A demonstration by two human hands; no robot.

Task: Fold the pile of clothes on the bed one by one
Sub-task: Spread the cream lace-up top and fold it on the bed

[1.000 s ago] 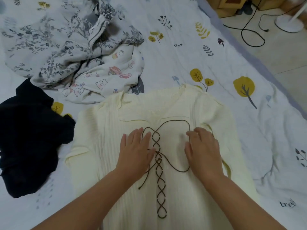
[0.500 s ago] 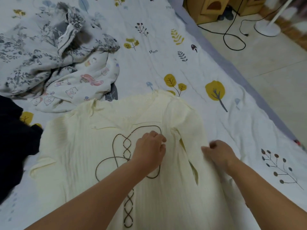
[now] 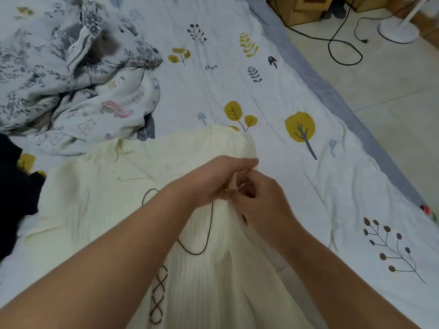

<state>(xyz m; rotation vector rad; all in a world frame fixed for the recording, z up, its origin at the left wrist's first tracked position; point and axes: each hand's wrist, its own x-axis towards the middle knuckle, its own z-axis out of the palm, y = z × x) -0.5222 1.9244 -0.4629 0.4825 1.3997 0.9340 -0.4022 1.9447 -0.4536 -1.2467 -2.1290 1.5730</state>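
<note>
A: What has changed in the last second?

B: Both hands were flat on the cream sweater (image 3: 90, 210), smoothing by the lace. Now the right hand (image 3: 263, 205) has gathered the sweater's right side and brought it in over the middle, where the left hand (image 3: 213, 179) meets it. The head has also turned right, so the dark garment (image 3: 14, 191) sits at the left edge.

A: So the fold has begun?

B: I judge so: first side coming in, the rest still spread on the bed (image 3: 308, 186).

A: And the fingers?

B: The right hand's are curled, pinching a bunched ridge of knit. The left hand's are bent round the same ridge.

A: Materials?

B: A soft ribbed knit, pale cream, with a thin brown cord (image 3: 209, 229) laced in crosses and one loose loop. The unfolded pile (image 3: 71, 79) is thin printed cotton, rumpled. The bedsheet is crinkled, with leaf and tree prints.
</note>
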